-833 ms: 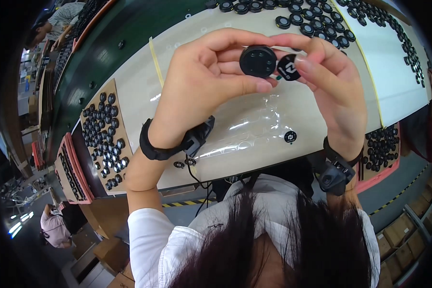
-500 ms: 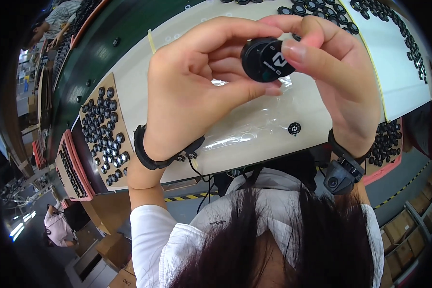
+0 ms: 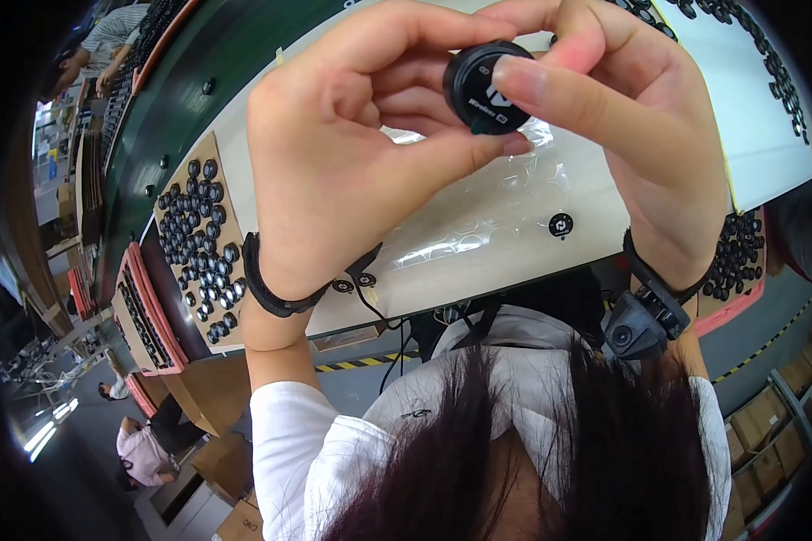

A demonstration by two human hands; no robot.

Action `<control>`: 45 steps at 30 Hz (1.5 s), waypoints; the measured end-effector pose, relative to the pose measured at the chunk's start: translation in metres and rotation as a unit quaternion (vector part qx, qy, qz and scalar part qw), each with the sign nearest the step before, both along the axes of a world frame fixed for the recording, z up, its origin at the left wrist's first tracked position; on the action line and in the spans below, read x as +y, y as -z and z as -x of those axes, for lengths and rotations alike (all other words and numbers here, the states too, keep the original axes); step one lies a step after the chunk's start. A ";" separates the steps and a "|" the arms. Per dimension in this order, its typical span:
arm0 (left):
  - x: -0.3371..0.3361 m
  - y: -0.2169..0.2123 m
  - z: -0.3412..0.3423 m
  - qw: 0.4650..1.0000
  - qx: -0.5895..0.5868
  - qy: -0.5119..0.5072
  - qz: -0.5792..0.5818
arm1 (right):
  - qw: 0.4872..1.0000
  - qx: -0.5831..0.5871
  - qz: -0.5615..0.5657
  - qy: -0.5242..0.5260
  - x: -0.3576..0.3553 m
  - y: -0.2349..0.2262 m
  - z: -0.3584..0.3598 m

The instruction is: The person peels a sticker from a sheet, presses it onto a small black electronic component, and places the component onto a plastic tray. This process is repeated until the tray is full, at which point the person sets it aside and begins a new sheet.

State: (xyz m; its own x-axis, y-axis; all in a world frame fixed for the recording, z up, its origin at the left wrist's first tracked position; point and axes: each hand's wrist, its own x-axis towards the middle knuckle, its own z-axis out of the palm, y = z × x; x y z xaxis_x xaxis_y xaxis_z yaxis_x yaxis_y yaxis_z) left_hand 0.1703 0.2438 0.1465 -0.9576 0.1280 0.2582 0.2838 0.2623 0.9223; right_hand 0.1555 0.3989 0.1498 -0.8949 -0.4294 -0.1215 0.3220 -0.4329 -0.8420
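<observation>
Both hands are raised over the table around one round black disc [image 3: 465,86] with white printing on its face. My left hand [image 3: 325,135] grips its edge, with the thumb underneath and the fingers at the far side. My right hand [image 3: 641,126] lays its thumb across the printed face, its fingers curled behind and partly hidden. A small green tab shows at the disc's lower edge. Below lies a clear plastic sheet [image 3: 451,243] with round outlines, and on it a round black sticker [image 3: 561,224]. Two small dark round pieces [image 3: 366,280] lie by my left wrist.
On the left, a cardboard tray [image 3: 209,149] bears many black discs, beside a green conveyor belt [image 3: 244,54]. Rows of discs lie on a white board [image 3: 740,135] at right, above a pink-edged tray [image 3: 735,311]. A person [image 3: 108,45] works at far left.
Both hands, still holding the disc, have shifted slightly up and left in the picture. The disc has turned a little, and its green tab now shows. The view has shifted slightly.
</observation>
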 end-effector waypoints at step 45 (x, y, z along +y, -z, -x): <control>-0.129 0.060 0.096 0.995 -0.048 -0.009 0.092 | 0.778 0.474 -0.397 0.115 -0.059 0.073 -0.025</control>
State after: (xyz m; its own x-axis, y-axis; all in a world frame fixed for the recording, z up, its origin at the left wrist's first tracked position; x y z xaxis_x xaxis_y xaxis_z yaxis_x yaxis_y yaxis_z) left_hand 0.0744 0.1152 0.0865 -0.9790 0.1478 0.1401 0.1914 0.4334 0.8807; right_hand 0.1809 0.3403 0.0764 -0.7866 -0.3714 0.4933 -0.6144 0.3908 -0.6855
